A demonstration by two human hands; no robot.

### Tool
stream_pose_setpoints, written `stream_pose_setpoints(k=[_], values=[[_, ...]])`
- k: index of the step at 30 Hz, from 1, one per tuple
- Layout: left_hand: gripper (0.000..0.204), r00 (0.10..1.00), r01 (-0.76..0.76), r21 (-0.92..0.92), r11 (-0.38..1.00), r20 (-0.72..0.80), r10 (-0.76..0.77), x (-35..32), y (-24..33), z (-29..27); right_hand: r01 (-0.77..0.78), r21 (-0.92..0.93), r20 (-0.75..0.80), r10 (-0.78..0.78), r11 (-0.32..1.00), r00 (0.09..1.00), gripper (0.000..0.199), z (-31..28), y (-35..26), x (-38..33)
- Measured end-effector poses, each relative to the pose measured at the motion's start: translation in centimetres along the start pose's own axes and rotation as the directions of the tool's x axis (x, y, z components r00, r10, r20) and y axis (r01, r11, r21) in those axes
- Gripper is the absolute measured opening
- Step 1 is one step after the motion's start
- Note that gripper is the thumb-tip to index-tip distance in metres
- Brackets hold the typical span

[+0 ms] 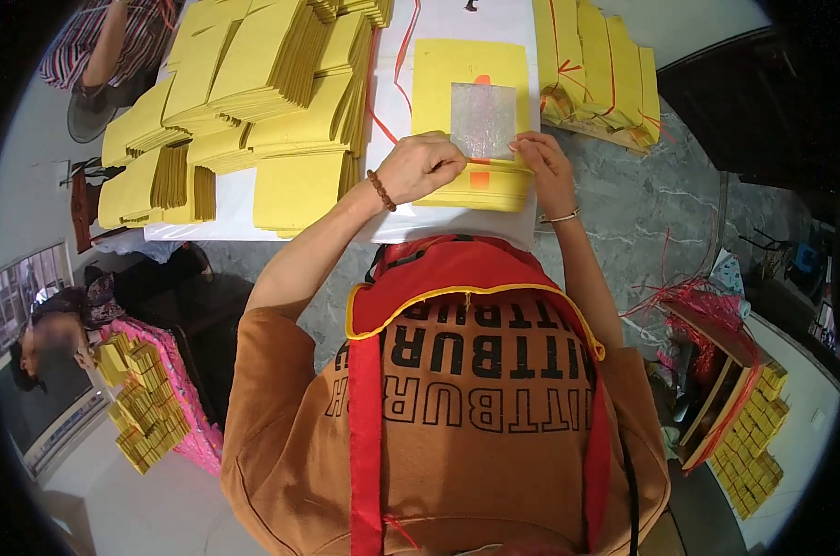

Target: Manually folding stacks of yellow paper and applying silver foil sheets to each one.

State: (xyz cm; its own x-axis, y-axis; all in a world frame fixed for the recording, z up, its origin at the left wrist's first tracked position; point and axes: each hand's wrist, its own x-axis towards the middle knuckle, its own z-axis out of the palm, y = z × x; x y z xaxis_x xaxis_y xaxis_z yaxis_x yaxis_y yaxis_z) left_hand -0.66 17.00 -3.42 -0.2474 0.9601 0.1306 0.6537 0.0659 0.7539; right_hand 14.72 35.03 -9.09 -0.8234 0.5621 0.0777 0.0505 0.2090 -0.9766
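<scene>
A stack of yellow paper point(429, 97) lies on the white-covered table in front of me. On it rests a square silvery sheet point(483, 120), with orange-red patches showing above and below it. My left hand point(426, 167), a brown bead bracelet at its wrist, is closed at the stack's left side. A thin red string point(401, 69) runs down the table to it and appears gripped in its fingers. At the stack's right edge, my right hand point(546, 165) has thumb and fingers pinched together beside the silvery sheet; what they pinch is too small to make out.
Thick piles of yellow paper point(253, 65) fill the table's left. Bundles tied with red string point(614, 65) stand at the right. A person's arm point(105, 42) shows at far left. Red strings point(688, 301) hang over a wooden rack point(716, 408) at right.
</scene>
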Motion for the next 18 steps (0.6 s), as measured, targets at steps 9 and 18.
stream_pose_setpoints(k=[9,18], values=[[0.014,0.981,0.191,-0.157,0.969,0.014,-0.192,0.4,-0.3,-0.1,-0.055,0.146,0.009,0.054,0.988,0.998,0.033,-0.1,0.3,0.0],[0.016,0.921,0.387,-0.448,0.806,0.148,-0.360,0.9,-1.5,-0.5,0.077,0.071,0.172,-0.089,0.994,0.981,0.029,-1.3,1.7,-0.4]])
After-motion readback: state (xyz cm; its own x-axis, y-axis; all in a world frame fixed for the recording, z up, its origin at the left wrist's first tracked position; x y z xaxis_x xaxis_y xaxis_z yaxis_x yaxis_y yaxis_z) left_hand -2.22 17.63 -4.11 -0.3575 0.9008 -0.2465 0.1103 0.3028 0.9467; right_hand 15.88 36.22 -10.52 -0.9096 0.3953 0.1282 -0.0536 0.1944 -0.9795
